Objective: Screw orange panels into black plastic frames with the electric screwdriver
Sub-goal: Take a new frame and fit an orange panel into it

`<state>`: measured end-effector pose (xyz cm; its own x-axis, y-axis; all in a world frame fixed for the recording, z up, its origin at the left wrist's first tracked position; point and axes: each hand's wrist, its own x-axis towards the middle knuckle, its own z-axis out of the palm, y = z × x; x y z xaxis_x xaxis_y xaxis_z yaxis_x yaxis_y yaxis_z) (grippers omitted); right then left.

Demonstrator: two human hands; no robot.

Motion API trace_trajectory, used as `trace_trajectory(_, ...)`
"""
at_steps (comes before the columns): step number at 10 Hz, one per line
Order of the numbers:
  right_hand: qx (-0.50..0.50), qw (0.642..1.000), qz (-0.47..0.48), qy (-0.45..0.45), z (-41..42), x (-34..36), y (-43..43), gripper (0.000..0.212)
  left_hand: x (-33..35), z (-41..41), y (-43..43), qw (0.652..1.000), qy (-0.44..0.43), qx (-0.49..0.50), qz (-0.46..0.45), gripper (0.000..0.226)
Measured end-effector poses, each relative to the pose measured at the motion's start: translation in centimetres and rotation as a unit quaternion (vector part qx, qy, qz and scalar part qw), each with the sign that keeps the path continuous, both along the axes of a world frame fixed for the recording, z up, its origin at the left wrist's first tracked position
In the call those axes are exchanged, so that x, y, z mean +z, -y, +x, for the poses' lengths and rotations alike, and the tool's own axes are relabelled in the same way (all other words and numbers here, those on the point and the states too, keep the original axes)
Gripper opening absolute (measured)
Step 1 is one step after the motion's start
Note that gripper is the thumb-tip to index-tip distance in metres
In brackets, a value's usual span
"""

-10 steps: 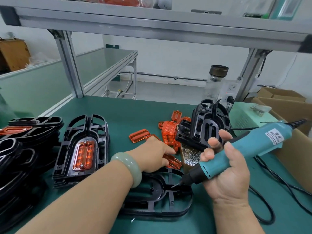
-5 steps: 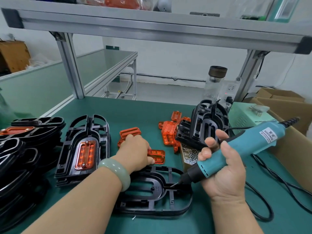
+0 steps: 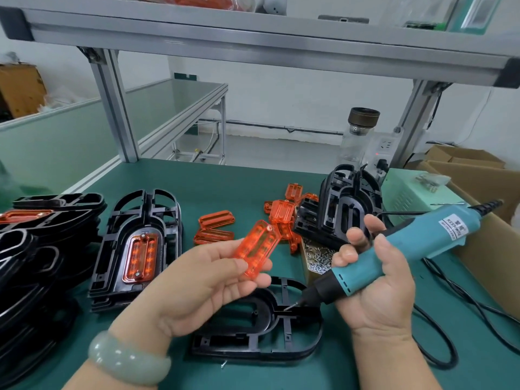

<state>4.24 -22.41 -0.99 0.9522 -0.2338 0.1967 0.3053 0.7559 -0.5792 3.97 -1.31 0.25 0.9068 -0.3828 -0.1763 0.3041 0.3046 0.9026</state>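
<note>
My left hand [image 3: 202, 288] is turned palm up and holds an orange panel [image 3: 257, 247] in its fingers, lifted above the table. Below it lies a black plastic frame [image 3: 261, 333] with its oval opening bare. My right hand [image 3: 374, 291] grips the teal electric screwdriver [image 3: 408, 249], its bit pointing down-left at the frame's cross rib. More loose orange panels [image 3: 216, 220] lie on the green mat behind. A frame with an orange panel fitted in it [image 3: 140, 249] tops a stack at the left.
Black frames are stacked at the far left [image 3: 33, 249] and leaning at the back right [image 3: 343, 209]. A tray of screws [image 3: 318, 254] sits by them. A green power box [image 3: 408, 192], cardboard boxes [image 3: 478, 175], a bottle [image 3: 357, 136] and cables [image 3: 439, 342] crowd the right.
My left hand has picked an orange panel from the pile and lifted it toward me, turning palm up. The right hand and screwdriver have hardly moved.
</note>
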Motion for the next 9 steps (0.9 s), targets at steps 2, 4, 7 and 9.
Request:
trace_trajectory(2,-0.007,1.000,0.008,-0.011,0.0,0.1,0.1,0.024,-0.8,-0.7,-0.8,0.993,-0.006,-0.085,-0.081,0.042)
trace_trajectory(4,-0.010,1.000,0.017,-0.002,-0.2,0.2,0.2,0.027,-1.3,-1.0,-1.3,0.989,0.025,-0.111,-0.096,0.056)
trace_trajectory(7,-0.009,1.000,0.014,0.000,-0.1,0.1,0.0,0.030,-1.3,-0.9,-1.4,0.992,0.029,-0.099,-0.075,0.060)
trace_trajectory(9,-0.010,1.000,0.014,-0.002,-0.1,0.1,0.1,0.031,-1.4,-1.0,-1.3,0.994,0.031,-0.093,-0.057,0.059)
